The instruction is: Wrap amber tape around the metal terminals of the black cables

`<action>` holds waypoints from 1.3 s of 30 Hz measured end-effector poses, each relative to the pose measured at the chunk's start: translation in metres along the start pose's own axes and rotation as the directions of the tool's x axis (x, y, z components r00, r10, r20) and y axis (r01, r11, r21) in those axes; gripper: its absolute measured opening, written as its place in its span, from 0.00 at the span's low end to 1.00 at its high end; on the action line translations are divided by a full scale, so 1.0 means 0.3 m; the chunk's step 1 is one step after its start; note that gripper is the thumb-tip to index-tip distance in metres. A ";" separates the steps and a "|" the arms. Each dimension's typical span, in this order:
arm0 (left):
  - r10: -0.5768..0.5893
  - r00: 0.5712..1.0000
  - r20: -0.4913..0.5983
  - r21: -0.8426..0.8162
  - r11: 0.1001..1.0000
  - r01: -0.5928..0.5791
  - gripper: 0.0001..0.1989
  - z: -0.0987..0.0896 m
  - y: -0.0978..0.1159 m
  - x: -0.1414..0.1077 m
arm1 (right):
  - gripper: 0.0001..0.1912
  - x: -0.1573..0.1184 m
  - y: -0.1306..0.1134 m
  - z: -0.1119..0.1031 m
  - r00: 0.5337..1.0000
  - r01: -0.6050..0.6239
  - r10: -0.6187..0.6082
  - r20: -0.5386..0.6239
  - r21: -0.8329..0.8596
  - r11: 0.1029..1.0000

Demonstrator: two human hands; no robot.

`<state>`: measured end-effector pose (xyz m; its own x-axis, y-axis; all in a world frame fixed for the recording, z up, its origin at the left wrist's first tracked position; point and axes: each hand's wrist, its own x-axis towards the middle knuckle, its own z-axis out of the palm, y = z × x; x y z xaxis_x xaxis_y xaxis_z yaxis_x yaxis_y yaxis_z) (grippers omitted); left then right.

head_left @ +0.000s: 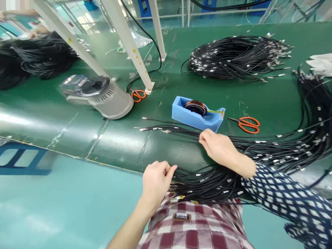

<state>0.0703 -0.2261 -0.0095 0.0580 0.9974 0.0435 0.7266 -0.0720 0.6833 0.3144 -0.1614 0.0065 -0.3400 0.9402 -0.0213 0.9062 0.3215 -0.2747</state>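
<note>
Black cables (267, 159) with small white labels run along the front of the green bench and hang over its edge near my lap. My right hand (219, 146) pinches several of these cables just below a blue tape dispenser (194, 114); their free ends (155, 128) stick out to the left across the bench. At the bench edge, my left hand (158, 179) is closed, thumb against fingers, where another part of the bundle ends. What sits inside its grip is mostly hidden. Orange-handled scissors (247, 123) lie right of the dispenser.
A coiled cable bundle (220, 61) rests at the back. A grey machine (110, 99) and second orange scissors (139, 95) are by the white posts (138, 60). White gloves (323, 64) lie far right. A co-worker's hand (37, 31) is near dark cables (43, 56) at upper left.
</note>
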 end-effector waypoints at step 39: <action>0.042 0.769 0.638 -0.713 0.409 0.570 0.14 0.098 0.210 0.069 | 0.12 0.168 0.238 -0.312 0.991 -0.116 0.118 -0.070 0.027 0.993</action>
<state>0.1373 -0.2102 0.0131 0.5117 0.7587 -0.4032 -0.1581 0.5444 0.8238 0.3856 -0.0806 0.0757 -0.2127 0.9770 0.0137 0.9325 0.2071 -0.2960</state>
